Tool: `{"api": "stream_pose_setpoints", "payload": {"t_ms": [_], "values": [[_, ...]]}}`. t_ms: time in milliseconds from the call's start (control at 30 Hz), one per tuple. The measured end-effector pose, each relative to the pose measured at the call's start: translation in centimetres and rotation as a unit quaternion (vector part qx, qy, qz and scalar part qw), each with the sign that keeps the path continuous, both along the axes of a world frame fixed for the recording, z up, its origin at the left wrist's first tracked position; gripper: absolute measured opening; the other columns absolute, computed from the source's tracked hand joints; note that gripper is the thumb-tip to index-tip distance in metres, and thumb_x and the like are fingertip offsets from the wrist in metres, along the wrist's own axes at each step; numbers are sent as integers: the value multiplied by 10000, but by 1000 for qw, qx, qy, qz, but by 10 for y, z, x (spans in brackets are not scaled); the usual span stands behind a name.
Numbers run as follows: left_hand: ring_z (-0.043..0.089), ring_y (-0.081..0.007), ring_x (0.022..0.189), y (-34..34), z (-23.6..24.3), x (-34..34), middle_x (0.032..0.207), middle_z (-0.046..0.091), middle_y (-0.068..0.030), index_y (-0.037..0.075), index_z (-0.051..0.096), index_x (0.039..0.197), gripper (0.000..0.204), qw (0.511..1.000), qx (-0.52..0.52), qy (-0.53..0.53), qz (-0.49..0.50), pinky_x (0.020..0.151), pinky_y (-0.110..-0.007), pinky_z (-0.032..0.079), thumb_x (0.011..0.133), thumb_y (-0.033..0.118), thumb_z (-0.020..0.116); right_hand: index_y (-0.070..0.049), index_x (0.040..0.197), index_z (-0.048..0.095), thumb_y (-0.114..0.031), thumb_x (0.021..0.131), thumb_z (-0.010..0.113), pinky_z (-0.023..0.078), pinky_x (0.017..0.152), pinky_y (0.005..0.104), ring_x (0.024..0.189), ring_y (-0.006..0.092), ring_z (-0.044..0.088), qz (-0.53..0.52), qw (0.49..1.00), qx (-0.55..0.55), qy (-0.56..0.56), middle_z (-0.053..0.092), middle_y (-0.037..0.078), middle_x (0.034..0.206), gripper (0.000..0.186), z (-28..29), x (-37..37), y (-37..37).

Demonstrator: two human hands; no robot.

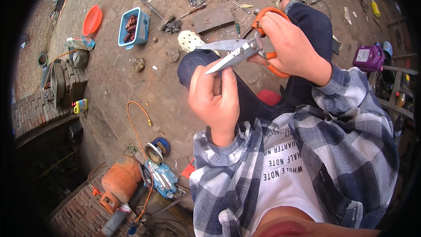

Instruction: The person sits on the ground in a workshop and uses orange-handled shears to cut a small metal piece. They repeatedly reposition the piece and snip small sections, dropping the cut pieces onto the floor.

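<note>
Orange-handled scissors (pixel 253 44), spread open
Right hand (pixel 291 46) grips the handles (pixel 276 70); curled left hand (pixel 215 96) seems, from here, to pinch the eight-o'clock blade (pixel 230 58).

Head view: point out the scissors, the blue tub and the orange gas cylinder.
Scissors (pixel 246 49): head view, on the metal near the pivot.
Blue tub (pixel 143 30): head view, on the outer wall at picture right.
Orange gas cylinder (pixel 122 178): head view, on the rounded body.

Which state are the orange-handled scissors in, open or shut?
Open: the scissors have their blades spread in a V, tips apart; the right hand holds the handles.
</note>
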State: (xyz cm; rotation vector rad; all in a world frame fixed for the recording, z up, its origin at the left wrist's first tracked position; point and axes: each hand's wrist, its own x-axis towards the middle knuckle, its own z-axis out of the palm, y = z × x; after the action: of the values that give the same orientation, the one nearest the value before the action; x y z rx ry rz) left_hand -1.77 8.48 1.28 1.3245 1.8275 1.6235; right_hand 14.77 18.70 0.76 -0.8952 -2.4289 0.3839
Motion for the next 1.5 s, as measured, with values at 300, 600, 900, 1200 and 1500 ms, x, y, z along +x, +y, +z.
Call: {"api": "stream_pose_setpoints", "payload": {"t_ms": [300, 600, 900, 1200, 1500], "values": [[374, -71, 514, 0, 3, 3, 652, 450, -16, -27, 656, 898, 91, 1000, 6, 18, 4, 463, -251, 272, 809, -39, 667, -11, 1027, 533, -460, 730, 748, 511, 737, 373, 922, 290, 603, -2, 1000, -16, -8, 593, 112, 953, 580, 0, 0, 0], [354, -90, 524, 0, -1, 2, 670, 442, -14, -8, 656, 919, 71, 1000, -10, 6, 13, 477, -262, 257, 851, 1, 640, -23, 1024, 536, -491, 729, 737, 513, 713, 373, 899, 292, 605, 16, 1000, -2, -20, 588, 108, 949, 589, 3, 4, 5], [414, -80, 590, 1, -9, -6, 744, 494, -34, -29, 633, 966, 100, 998, 18, -49, -39, 513, -229, 300, 899, 34, 594, -33, 1020, 527, -471, 708, 750, 512, 702, 375, 893, 285, 599, 33, 998, 45, -36, 570, 95, 925, 583, 9, 5, 13], [462, -68, 665, 2, -7, -12, 820, 505, -26, -54, 610, 988, 118, 991, 11, -105, -82, 570, -198, 339, 903, 22, 579, -41, 1015, 527, -467, 709, 749, 509, 697, 366, 883, 273, 604, 32, 997, 48, -47, 572, 89, 917, 570, 12, 5, 14], [460, -41, 654, 0, -2, -13, 826, 522, -4, -50, 604, 953, 97, 984, -32, -157, -74, 571, -187, 333, 877, -6, 562, -21, 989, 536, -482, 732, 732, 510, 667, 356, 834, 268, 617, 46, 997, 30, -48, 575, 85, 885, 563, 8, 6, 13]]}}
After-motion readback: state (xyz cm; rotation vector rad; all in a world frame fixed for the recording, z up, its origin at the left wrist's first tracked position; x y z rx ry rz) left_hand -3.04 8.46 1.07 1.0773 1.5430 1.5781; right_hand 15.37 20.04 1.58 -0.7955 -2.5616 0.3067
